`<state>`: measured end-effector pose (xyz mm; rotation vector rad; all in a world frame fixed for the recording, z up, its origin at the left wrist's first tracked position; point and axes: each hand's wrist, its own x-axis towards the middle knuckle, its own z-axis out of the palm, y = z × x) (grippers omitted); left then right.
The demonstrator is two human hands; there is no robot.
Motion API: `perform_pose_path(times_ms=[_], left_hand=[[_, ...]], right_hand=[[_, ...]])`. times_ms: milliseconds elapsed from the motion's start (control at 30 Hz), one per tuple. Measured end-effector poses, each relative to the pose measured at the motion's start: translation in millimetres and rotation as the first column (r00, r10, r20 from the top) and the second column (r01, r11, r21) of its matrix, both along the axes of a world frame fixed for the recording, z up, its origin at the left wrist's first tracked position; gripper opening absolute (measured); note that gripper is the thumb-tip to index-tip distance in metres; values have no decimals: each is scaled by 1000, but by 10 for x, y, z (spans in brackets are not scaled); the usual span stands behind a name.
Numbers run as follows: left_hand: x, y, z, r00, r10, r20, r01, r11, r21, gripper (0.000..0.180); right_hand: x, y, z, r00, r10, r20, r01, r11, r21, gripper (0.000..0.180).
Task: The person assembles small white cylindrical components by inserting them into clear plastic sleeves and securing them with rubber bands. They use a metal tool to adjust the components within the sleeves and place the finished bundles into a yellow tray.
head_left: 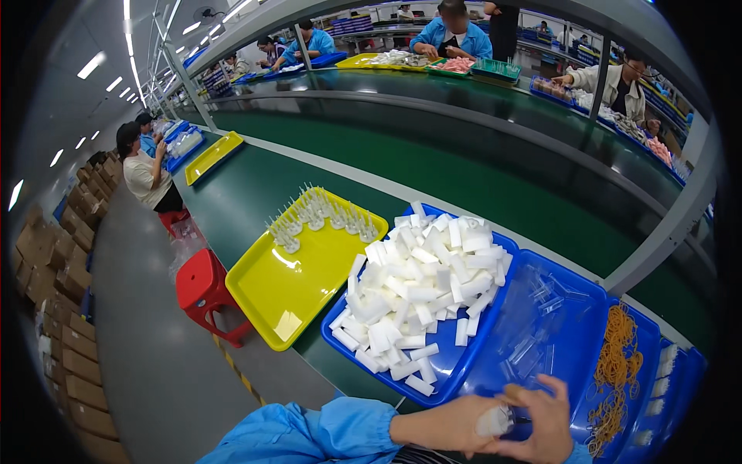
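My left hand [448,424], in a blue sleeve, reaches in from the lower edge and is closed around a small white cylindrical piece [495,422]. The piece has a clear or shiny end. My right hand [546,417] curls its thumb and fingers around that end. Whether a thin item is pinched in these fingers cannot be made out. Just beyond the hands, a blue tray [576,294] contains clear plastic pieces [550,298]. Left of it, white foam pieces [413,274] are heaped in another blue tray [464,387].
A yellow tray [267,290] bears upright white pronged parts [315,209]. To the right, tan rubber bands [618,348] fill a blue tray. A red stool [195,277] stands beside the table, and a metal post [665,209] rises at right. Several people work across the conveyor [340,139].
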<state>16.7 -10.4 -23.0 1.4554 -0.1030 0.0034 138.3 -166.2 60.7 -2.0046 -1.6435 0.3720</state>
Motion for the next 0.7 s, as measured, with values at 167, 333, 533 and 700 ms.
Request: perform_pose_path(times_ms=[167,333,533,700], left_hand=[[-17,291,515,871,71,-487,-266,900,-345,33],[1,72,447,854,492,-171,-521,816,-252,29],[-80,-162,365,993,46,105,-33,992,-125,38],[-66,-117,285,962,270,33,-270,930,250,68]], right_hand=[[181,-327,43,940,155,-305,-116,983,143,55],[-28,-389,-94,145,427,-893,739,553,384,71],[-19,140,-358,602,-401,-690,721,645,255,70],[-203,-60,-33,930,-188,-316,236,964,123,92]])
